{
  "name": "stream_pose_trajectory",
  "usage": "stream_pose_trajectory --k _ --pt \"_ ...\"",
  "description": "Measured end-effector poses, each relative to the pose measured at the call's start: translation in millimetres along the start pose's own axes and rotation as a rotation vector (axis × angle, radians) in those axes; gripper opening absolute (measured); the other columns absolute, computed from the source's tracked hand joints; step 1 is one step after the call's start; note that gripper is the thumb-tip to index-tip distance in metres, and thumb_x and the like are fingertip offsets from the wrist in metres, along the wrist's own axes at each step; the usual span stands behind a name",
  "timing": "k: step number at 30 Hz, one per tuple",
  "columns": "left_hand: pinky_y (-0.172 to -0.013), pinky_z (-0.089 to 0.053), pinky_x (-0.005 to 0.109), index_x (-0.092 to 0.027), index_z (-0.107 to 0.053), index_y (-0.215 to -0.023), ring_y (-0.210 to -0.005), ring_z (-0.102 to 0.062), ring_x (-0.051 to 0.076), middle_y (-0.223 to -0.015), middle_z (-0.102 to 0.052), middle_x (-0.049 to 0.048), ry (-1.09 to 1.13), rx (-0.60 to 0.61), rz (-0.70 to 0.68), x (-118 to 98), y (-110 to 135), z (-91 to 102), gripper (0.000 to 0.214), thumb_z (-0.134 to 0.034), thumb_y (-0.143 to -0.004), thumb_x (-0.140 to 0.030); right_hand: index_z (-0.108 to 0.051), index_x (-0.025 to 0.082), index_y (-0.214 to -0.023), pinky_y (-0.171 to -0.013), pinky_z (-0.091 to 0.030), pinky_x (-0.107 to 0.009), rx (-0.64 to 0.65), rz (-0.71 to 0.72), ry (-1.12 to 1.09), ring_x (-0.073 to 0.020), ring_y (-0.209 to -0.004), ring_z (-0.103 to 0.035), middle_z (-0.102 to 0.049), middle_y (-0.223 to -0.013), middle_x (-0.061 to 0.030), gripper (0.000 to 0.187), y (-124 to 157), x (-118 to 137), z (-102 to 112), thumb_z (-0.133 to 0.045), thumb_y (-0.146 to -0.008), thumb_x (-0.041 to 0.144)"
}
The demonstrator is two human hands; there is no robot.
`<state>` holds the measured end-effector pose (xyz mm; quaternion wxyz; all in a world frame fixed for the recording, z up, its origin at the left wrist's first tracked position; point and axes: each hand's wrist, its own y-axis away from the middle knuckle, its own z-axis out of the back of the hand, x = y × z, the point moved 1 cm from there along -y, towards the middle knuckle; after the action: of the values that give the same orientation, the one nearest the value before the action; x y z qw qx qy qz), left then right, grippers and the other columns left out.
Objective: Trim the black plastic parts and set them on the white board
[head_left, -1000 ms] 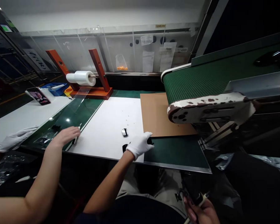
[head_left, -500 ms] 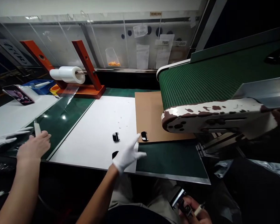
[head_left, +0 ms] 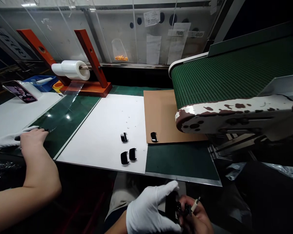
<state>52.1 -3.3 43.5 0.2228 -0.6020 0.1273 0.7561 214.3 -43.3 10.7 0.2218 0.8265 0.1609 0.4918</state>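
Far left, a co-worker's gloved hand (head_left: 8,139) and bare hand (head_left: 33,139) rest on a green mat (head_left: 68,130). Black pieces (head_left: 124,157) sit on a white sheet (head_left: 95,136). Lower right, the gloved left hand (head_left: 148,208) and bare right hand (head_left: 195,219) grip another black piece (head_left: 171,206) together. Edge grip's smart, but fingers hide most of it, and I can't make out the small white-tipped tool (head_left: 194,204).
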Motion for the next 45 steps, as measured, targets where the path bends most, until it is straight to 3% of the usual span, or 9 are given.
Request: stream_pose_trajectory --k 7,14,19,22,25,28,34,41,45 --pt "-0.092 -0.052 0.025 -0.026 -0.04 -0.139 -0.102 -0.066 0.021 -0.121 -0.065 0.0054 -0.031 -0.013 -0.05 -1.5 13.1 -2.8 0.092 -0.085 -0.059 -0.028 -0.059 0.016 -0.059 -0.037 -0.02 -0.017 0.077 0.046 0.145 -0.0061 -0.038 -0.036 -0.049 -0.045 0.002 0.048 6.2 7.9 -6.5 -0.08 -0.055 0.059" --pt "-0.093 -0.053 0.03 -0.024 -0.026 -0.145 -0.11 -0.063 0.023 -0.125 -0.062 0.0097 -0.367 -0.126 -0.052 -4.1 18.3 6.2 0.092 -0.079 -0.07 -0.026 -0.072 0.014 -0.097 -0.036 -0.018 -0.018 -0.027 0.157 0.26 -0.0043 -0.034 -0.03 -0.042 -0.037 0.006 0.062 11.1 14.5 -12.7 -0.068 -0.066 0.068" --pt "-0.097 -0.051 0.03 -0.023 -0.025 -0.145 -0.114 -0.061 0.023 -0.128 -0.059 0.0099 -0.483 -0.135 -0.164 -2.5 23.7 7.3 0.091 -0.076 -0.07 -0.016 -0.072 0.013 -0.091 -0.035 -0.019 -0.016 -0.071 0.111 0.315 -0.0024 -0.035 -0.029 -0.041 -0.037 0.0079 0.041 16.8 22.0 -18.4 -0.079 -0.068 0.046" --pt "-0.095 -0.053 0.027 -0.022 -0.027 -0.144 -0.108 -0.064 0.021 -0.125 -0.062 0.0085 -0.43 -0.202 -0.153 3.0 30.1 -0.9 0.085 -0.074 -0.073 -0.021 -0.072 0.012 -0.086 -0.032 -0.015 -0.012 0.022 -0.026 0.149 0.0 -0.033 -0.022 -0.036 -0.035 0.0105 0.033 16.2 25.5 -16.6 -0.079 -0.07 0.041" --pt "-0.091 -0.055 0.025 -0.021 -0.032 -0.142 -0.102 -0.067 0.021 -0.12 -0.065 0.0079 -0.373 -0.252 -0.139 8.8 36.5 -12.0 0.084 -0.077 -0.071 -0.026 -0.071 0.012 -0.079 -0.03 -0.015 -0.009 0.125 -0.118 0.038 0.0028 -0.034 -0.019 -0.049 -0.044 0.0062 0.03 10.8 25.7 -11.1 -0.081 -0.067 0.037" --pt "-0.088 -0.057 0.025 -0.021 -0.037 -0.139 -0.1 -0.069 0.021 -0.117 -0.067 0.0076 -0.317 -0.302 -0.139 7.3 40.0 -18.4 0.08 -0.078 -0.071 -0.029 -0.068 0.013 -0.071 -0.028 -0.015 -0.008 0.201 -0.17 0.014 0.0045 -0.033 -0.015 -0.057 -0.052 0.0026 0.035 2.4 15.6 -6.9 -0.085 -0.059 0.04" --pt "-0.097 -0.053 0.031 -0.023 -0.043 -0.134 -0.108 -0.065 0.023 -0.119 -0.066 0.0074 -0.223 -0.227 -0.38 -10.8 39.0 -14.3 0.079 -0.081 -0.067 -0.041 -0.054 0.019 -0.058 -0.022 -0.009 -0.013 0.306 -0.199 0.019 0.0029 -0.025 -0.007 -0.034 -0.038 0.0136 0.055 -4.2 -15.8 -10.8 -0.085 -0.038 0.06" --pt "-0.093 -0.054 0.028 -0.021 -0.034 -0.139 -0.106 -0.065 0.021 -0.122 -0.063 0.0089 -0.406 -0.209 -0.147 9.4 29.0 -10.9 0.079 -0.075 -0.072 -0.024 -0.067 0.015 -0.075 -0.031 -0.012 -0.015 0.083 0.012 0.298 -0.0001 -0.028 -0.022 -0.049 -0.041 0.0061 0.039 0.2 11.8 -2.8 -0.078 -0.064 0.05" --pt "-0.086 -0.057 0.038 -0.013 -0.037 -0.137 -0.101 -0.066 0.027 -0.114 -0.065 0.0147 -0.548 -0.083 -0.006 16.0 18.6 -19.8 0.078 -0.072 -0.067 -0.013 -0.072 0.018 -0.077 -0.037 -0.032 -0.022 -0.149 0.17 0.638 -0.0106 -0.032 -0.044 -0.056 -0.04 0.002 0.029 11.7 24.6 -9.1 -0.072 -0.07 0.046"
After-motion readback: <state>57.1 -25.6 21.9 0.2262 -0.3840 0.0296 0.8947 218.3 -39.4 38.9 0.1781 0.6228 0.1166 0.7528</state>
